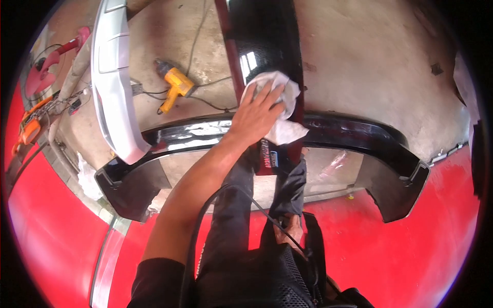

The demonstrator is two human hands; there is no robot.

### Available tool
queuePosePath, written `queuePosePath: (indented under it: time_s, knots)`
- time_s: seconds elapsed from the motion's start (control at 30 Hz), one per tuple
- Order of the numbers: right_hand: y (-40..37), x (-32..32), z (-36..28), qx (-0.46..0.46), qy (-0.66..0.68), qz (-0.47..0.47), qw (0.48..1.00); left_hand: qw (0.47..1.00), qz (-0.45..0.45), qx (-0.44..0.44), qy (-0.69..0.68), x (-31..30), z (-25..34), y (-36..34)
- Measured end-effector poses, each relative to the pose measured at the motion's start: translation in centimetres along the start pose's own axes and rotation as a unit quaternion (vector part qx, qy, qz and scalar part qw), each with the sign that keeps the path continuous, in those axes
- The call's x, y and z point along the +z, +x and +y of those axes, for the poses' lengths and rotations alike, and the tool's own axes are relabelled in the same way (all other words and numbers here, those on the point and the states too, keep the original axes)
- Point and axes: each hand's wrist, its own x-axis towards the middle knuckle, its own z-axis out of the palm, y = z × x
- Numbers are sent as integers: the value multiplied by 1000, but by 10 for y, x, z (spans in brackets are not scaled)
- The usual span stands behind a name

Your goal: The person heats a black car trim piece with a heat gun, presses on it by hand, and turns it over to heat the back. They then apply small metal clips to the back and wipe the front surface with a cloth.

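My left hand [257,115] presses a crumpled white cloth [285,132] against a long glossy black panel [264,38], its fingers spread over the folds. The panel runs away from me, with a small label and red marks near its close end. Behind the panel's near part, a curved black car bumper [354,128] stretches to both sides, its end pieces turned toward me. I do not see my right hand; a patch of skin low in the middle, partly covered by dark straps, looks like a foot.
A silver-white bumper trim [114,84] stands at left. Beside it on the concrete floor lies a yellow corded power tool [177,86]. Farther left are a red fan [43,72], chains and an orange tool [30,131]. Red flooring [359,246] spreads below the bumper.
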Motion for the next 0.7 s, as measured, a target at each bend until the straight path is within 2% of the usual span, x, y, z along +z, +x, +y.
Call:
queuePosePath:
  time_s: [0.1,0.13,0.2,0.27,0.3,0.33,0.4,0.47,0.5,0.53,0.6,0.67,0.7]
  knots:
    - [-2,10,3,-40,-56,87,994,999,6,-47,19,-14,-7,23]
    - [-3,9,-9,35,18,72,997,997,20,-65,36,-17,-3,28]
    - [2,3,-6,43,-71,35,996,992,54,-108,-39,-26,14,25]
    - [3,0,6,8,-95,44,994,987,-10,-151,-46,-13,25,12]
    - [2,-3,12,-20,-122,56,991,989,-6,-149,-16,2,28,3]
    - [4,-10,15,-29,-122,54,991,989,37,-145,19,24,34,-3]
    - [10,-19,18,-104,-125,72,984,989,-4,-135,-56,21,51,-9]
    - [11,-24,12,-125,-137,68,980,971,-107,-125,-174,3,68,-18]
    - [11,-31,10,-140,-150,70,976,953,-101,-135,-253,-4,77,-22]
    - [11,-40,7,-153,-166,75,971,880,-163,-200,-399,-17,81,-21]
    - [15,-50,15,-132,-202,57,969,802,-314,-212,-463,-54,73,-16]
    - [12,-64,-12,-93,-212,20,973,783,-364,-164,-477,-63,46,-8]
    - [14,-68,-7,-107,-219,18,970,809,-297,-161,-480,-48,27,-10]
